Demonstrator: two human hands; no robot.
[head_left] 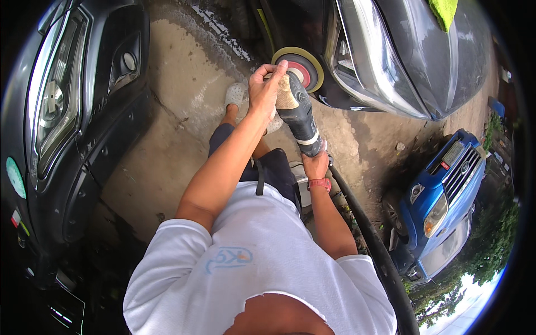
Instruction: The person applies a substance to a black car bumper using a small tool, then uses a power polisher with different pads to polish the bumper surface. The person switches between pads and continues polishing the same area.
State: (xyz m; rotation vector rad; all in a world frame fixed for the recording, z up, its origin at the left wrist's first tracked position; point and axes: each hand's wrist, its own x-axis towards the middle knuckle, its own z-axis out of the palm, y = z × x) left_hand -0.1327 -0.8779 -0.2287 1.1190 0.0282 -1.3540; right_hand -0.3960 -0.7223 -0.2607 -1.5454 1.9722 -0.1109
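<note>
A black polisher (pixel 301 114) with a worn tan cover over its head is held between my two hands. My left hand (pixel 266 89) is closed at the head, its thumb raised beside the pad. My right hand (pixel 316 163) wraps round the rear handle, and a red watch sits on that wrist. The round pad (pixel 315 60), yellow at the rim with a red and white centre, faces the black car's bumper (pixel 329 92), just beside the headlight (pixel 371 53). Whether the pad touches the bumper I cannot tell. Parts of my right fingers are hidden behind the handle.
A thick black cord or hose (pixel 363 215) runs down along my right arm. Another dark car (pixel 120 128) stands close on the left, with a pale green round pad (pixel 15 177) on it. A lime green cloth (pixel 445 12) lies on the right-hand car. Farther right is a blue vehicle (pixel 446 195).
</note>
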